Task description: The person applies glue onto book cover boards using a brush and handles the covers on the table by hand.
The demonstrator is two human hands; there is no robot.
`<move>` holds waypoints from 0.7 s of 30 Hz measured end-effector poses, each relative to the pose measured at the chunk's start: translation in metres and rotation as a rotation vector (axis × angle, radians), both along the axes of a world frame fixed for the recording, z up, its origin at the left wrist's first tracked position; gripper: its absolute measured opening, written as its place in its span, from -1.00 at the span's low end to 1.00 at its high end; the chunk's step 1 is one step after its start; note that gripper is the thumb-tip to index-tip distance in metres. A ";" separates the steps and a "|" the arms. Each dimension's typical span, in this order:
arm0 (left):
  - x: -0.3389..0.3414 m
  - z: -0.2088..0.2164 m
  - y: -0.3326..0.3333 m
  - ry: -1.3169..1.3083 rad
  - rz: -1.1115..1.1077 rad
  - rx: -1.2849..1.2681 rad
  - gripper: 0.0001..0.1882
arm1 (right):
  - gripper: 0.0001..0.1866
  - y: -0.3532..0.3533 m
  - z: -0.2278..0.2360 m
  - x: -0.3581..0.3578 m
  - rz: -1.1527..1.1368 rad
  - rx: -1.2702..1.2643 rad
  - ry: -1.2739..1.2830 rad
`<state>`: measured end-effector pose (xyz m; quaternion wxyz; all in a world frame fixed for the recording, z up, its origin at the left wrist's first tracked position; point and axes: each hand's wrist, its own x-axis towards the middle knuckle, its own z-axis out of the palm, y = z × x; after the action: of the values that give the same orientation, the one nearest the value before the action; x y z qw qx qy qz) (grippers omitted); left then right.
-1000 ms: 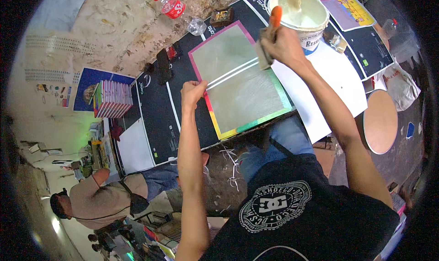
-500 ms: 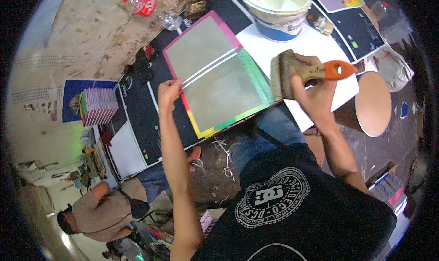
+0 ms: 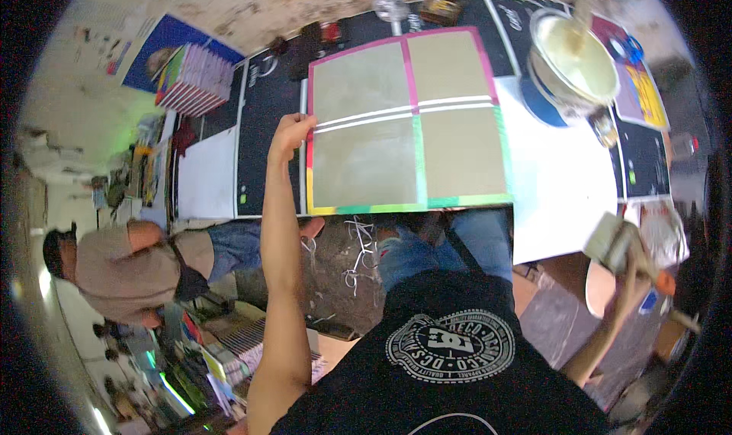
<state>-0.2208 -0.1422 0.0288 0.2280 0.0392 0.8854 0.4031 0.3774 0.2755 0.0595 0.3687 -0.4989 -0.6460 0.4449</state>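
Observation:
A broad sheet of grey panels, edged in pink, green, yellow and red with a white double line across it, lies on the dark table. At the sheet's left edge, where the white lines end, my left hand is closed in a pinch on its border. My right hand is out at the right, past the table's front edge, and grips a wide flat brush with pale bristles and an orange handle end. A white sheet of paper lies between the panels and the brush.
A white-and-blue bucket of pale paste, with a stick-like handle in it, stands back right. Beside it lies a smaller brush. Stacked books stand at the left. Another person is at the table's left end.
My right hand has carried the brush right and toward me, away from the panels. Additional grey panels now show at the right. My left hand still pinches the left edge; the view has turned.

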 end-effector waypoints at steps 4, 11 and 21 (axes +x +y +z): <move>-0.031 -0.019 -0.072 -0.004 0.045 -0.109 -0.77 | -0.54 0.020 -0.023 0.095 -0.131 -0.059 -0.003; -0.090 -0.045 -0.222 0.705 0.299 -0.626 -0.48 | -0.59 0.077 0.021 0.053 -0.166 -0.050 0.183; 0.078 -0.007 -0.199 0.749 0.189 0.173 -0.71 | -0.76 0.076 0.193 -0.172 0.264 0.846 0.026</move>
<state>-0.1425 -0.3407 0.0220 -0.1532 0.1210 0.8699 0.4530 0.2050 0.3517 0.2529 0.4884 -0.2119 -0.8247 0.1908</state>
